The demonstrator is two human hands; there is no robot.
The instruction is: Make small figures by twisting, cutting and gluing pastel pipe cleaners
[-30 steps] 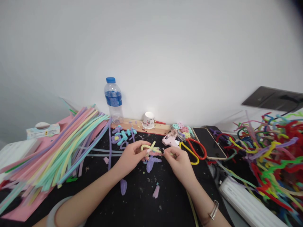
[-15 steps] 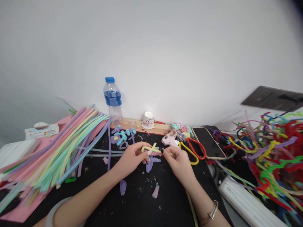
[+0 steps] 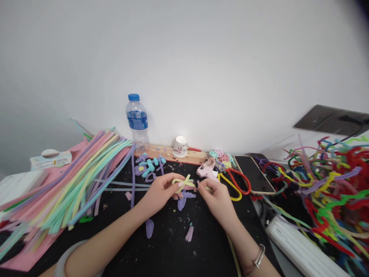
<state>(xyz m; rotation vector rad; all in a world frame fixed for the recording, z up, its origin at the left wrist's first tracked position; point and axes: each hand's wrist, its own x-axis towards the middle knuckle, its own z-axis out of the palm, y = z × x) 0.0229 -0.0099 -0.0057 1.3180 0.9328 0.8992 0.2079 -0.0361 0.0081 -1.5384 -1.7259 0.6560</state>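
Note:
Both hands meet over the black mat (image 3: 170,250) at the middle of the table. My left hand (image 3: 160,193) pinches a looped pale yellow pipe cleaner (image 3: 183,181) at its crossing. My right hand (image 3: 216,198) grips the same pipe cleaner's other end between thumb and fingers. Its long tail runs under my right wrist toward the near edge. Purple pipe-cleaner pieces (image 3: 184,198) lie on the mat just under the hands.
A sheaf of pastel pipe cleaners (image 3: 72,184) lies at left on pink sheets. At the back stand a water bottle (image 3: 137,122), a paper cup (image 3: 180,146), a pink glue gun (image 3: 208,170) and a phone (image 3: 254,174). A tangle of bright pipe cleaners (image 3: 331,184) fills the right.
My right hand has shifted slightly left along the yellow pipe cleaner, closer to my left hand. The loop stays in place.

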